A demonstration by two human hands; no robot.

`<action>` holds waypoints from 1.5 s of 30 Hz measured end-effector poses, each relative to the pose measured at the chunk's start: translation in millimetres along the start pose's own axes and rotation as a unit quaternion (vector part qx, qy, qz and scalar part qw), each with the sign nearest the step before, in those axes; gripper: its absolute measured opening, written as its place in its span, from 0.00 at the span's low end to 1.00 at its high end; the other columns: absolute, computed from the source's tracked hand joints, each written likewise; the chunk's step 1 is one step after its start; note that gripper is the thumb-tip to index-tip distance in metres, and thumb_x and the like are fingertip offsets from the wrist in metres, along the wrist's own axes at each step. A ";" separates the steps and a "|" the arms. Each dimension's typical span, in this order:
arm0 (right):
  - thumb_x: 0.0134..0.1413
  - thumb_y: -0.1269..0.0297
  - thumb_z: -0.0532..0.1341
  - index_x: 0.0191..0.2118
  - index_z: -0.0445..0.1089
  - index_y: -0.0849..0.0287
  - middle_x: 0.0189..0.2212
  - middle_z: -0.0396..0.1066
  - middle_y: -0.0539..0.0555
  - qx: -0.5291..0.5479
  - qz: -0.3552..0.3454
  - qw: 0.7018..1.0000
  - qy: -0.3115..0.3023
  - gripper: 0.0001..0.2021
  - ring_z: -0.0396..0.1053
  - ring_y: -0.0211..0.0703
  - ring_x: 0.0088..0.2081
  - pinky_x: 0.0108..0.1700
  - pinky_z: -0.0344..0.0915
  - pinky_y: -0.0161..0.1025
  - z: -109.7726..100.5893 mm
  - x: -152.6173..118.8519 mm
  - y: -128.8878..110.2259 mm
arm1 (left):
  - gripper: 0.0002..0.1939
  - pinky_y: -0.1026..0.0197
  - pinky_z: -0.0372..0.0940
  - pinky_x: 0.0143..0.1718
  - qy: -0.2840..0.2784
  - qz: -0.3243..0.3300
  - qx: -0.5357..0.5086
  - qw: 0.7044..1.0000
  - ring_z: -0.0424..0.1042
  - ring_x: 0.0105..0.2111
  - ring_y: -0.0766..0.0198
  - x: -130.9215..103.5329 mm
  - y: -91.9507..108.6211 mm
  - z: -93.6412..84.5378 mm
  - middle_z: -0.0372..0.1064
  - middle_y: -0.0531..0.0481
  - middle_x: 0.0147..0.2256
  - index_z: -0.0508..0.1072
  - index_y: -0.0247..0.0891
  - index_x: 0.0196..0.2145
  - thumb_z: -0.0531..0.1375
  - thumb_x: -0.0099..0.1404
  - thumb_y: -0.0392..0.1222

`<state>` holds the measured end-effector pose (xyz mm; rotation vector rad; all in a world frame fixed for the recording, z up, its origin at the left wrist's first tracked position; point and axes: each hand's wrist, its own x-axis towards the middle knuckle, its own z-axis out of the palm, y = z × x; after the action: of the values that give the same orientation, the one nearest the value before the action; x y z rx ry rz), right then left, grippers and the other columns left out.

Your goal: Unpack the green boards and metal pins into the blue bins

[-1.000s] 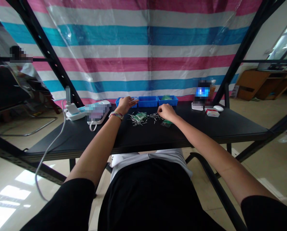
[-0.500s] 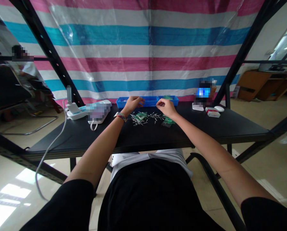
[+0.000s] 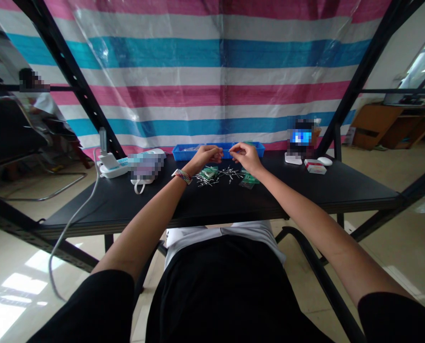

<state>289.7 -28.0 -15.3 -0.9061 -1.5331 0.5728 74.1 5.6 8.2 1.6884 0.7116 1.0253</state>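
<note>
Black tabletop point(image 3: 212, 207): near edge at six, taking as clock centre the loose metal pins point(image 3: 230, 175), twelve pointing away from the body.
Green packets point(image 3: 250, 179): one at three, beside the right-hand heap of pins; another at ten, lying among the left-hand heap.
Pins: slim, silvery, rivet-like, crossed over one another in two heaps; likely to roll and tangle, so best lifted singly by one end, without raking the rest.
Left hand point(image 3: 208, 155): at eleven, fingers curled inward; cannot tell whether gripping anything.
Right hand point(image 3: 247, 155): at one, thumb and forefinger drawn together as in a pinch; anything between too small to make out.
Gap between hands: narrow, fingertips facing; probably best worked with a light pinch, steady wrists and small finger movements.
Blue bins point(image 3: 182, 155): at twelve, just beyond both hands, partly hidden; worth sparing from a knuckle bump.
Striped sheet point(image 3: 219, 95): hanging at twelve, behind the bins.
</note>
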 end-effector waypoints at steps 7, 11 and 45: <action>0.50 0.51 0.74 0.35 0.77 0.55 0.32 0.79 0.53 0.018 0.002 1.000 -0.009 0.14 0.77 0.45 0.29 0.31 0.73 0.41 2.0 -2.5 -6.0 | 0.19 0.60 0.72 0.36 -0.001 0.009 -0.027 1.000 0.74 0.27 0.67 1.2 -3.7 0.4 0.72 0.49 0.28 0.75 0.35 0.29 0.72 0.64 0.53; 0.51 0.50 0.75 0.36 0.78 0.55 0.32 0.80 0.52 0.018 0.028 0.999 -0.005 0.15 0.76 0.44 0.29 0.31 0.74 0.40 2.3 -3.7 -10.6 | 0.18 0.61 0.72 0.36 0.007 0.013 -0.033 0.999 0.74 0.28 0.66 -0.1 -2.8 -0.8 0.72 0.50 0.28 0.75 0.36 0.29 0.74 0.61 0.51; 0.50 0.50 0.76 0.37 0.73 0.55 0.31 0.77 0.50 0.080 0.122 0.989 -0.008 0.18 0.75 0.39 0.27 0.28 0.76 0.36 1.1 -7.8 -24.3 | 0.10 0.60 0.72 0.38 -0.003 -0.015 -0.034 0.999 0.77 0.30 0.64 -6.7 4.4 3.8 0.73 0.50 0.29 0.77 0.35 0.32 0.69 0.57 0.44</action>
<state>283.1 -48.2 -0.9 -0.9720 -1.3765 0.8682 74.2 -3.1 9.7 1.6156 0.6897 1.0125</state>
